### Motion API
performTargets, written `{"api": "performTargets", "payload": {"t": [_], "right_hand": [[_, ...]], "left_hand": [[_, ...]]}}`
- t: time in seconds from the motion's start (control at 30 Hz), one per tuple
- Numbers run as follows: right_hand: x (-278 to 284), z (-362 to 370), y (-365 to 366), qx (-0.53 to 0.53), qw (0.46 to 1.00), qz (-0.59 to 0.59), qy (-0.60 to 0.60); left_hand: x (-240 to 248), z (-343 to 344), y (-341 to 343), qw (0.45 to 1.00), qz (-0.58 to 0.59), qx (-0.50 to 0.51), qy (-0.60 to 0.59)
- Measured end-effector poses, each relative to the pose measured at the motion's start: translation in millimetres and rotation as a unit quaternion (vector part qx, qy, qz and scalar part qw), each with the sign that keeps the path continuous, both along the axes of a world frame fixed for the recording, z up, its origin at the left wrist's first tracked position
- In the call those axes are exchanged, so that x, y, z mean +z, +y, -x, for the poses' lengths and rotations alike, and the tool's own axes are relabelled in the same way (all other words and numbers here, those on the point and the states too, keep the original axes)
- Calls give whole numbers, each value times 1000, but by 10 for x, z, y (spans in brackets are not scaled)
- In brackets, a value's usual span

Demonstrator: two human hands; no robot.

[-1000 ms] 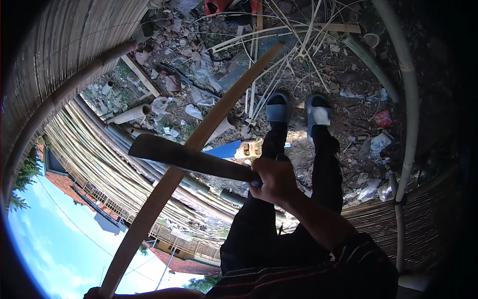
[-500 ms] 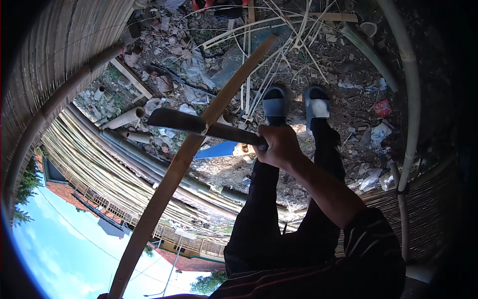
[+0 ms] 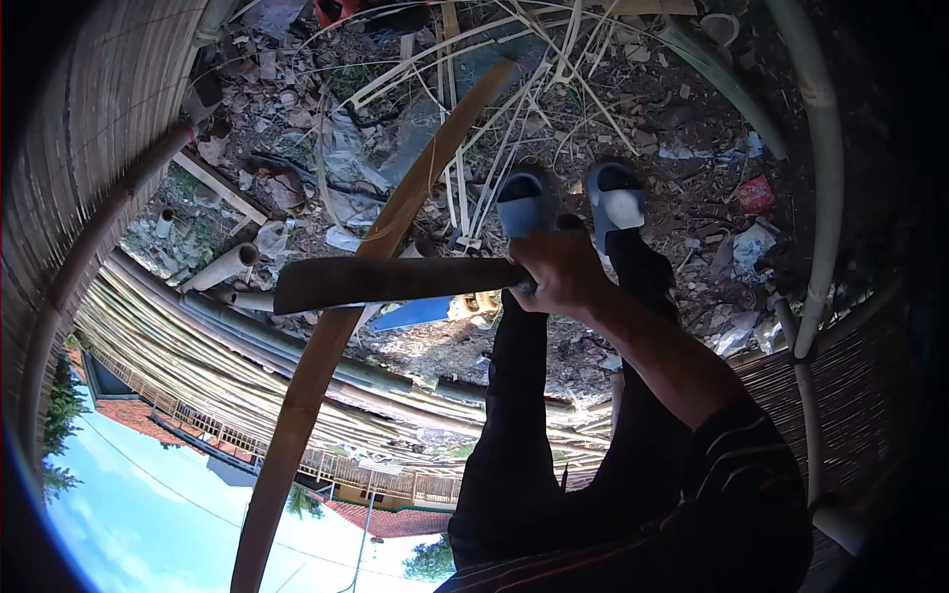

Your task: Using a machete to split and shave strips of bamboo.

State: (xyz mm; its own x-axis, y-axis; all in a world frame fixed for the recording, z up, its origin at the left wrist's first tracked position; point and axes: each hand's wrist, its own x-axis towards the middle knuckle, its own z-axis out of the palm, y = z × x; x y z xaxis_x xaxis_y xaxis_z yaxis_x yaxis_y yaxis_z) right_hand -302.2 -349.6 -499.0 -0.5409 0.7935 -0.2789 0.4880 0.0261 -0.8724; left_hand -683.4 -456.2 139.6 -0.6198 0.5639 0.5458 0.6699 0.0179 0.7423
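Observation:
My right hand (image 3: 563, 277) is closed round the handle of a machete (image 3: 395, 283). Its broad dark blade points left and crosses in front of a long brown wooden slat (image 3: 295, 425); whether the edge touches the wood, I cannot tell. The slat runs slantwise from the lower left edge up toward the ground litter. A thin curled strip (image 3: 326, 168) loops beside its upper part. My left hand is out of the picture. Below the blade, a handsaw (image 3: 415, 313) with a blue blade and a pale handle lies on the ground.
Thin split strips (image 3: 474, 188) lie tangled on the littered ground ahead of my sandals (image 3: 526, 203). Bamboo poles (image 3: 336, 381) are stacked at the left. A woven bamboo wall (image 3: 89, 128) rises far left. A curved pole (image 3: 819, 128) stands on the right.
The machete has moved lower across the slat and its blade has turned broader to view. A thin curled strip now shows beside the slat. The whole view has shifted slightly.

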Motion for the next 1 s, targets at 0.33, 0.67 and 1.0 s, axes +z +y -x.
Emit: {"api": "performTargets", "payload": {"t": [0.33, 0.67, 1.0], "right_hand": [[-868, -407, 212, -61, 988, 53, -132], [-1639, -557, 343, -129, 983, 103, -85], [-2009, -779, 348, -169, 925, 198, -278]], "left_hand": [[243, 86, 143, 998, 54, 3, 9], [286, 209, 166, 997, 71, 2, -3], [191, 289, 198, 997, 74, -16, -5]]}}
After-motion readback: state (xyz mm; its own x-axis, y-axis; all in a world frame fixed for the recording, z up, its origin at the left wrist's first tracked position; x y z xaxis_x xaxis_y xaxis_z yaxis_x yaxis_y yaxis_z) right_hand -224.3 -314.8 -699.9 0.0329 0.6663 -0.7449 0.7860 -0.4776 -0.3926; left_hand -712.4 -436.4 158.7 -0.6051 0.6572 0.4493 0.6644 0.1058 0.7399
